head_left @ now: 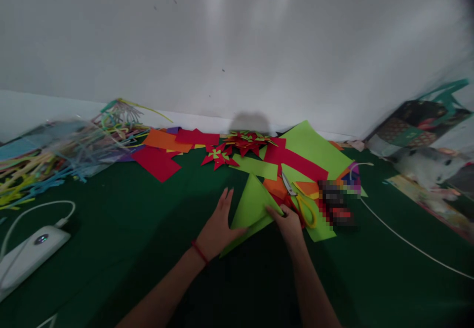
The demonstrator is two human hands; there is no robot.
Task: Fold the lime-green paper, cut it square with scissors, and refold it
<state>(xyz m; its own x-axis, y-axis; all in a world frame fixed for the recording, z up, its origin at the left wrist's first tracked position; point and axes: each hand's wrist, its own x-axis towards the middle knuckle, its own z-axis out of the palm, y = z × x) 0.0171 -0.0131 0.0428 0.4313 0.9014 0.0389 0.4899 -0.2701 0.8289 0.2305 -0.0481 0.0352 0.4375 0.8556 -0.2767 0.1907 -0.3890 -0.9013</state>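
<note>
A light green paper folded into a triangle (252, 204) lies on the dark green cloth (140, 239). My left hand (218, 226) lies flat with its fingers pressed on the triangle's left edge; a red band is on that wrist. My right hand (287, 219) pinches the triangle's right corner. Yellow-handled scissors (301, 202) lie just right of my right hand, on red, orange and green sheets.
Red and green paper pinwheels (237, 150) and loose red, orange and green sheets (311, 152) lie at the back by the white wall. A heap of coloured strips (55, 160) is at the left, a white device with cable (29, 254) near left, a patterned bag (418, 123) at right.
</note>
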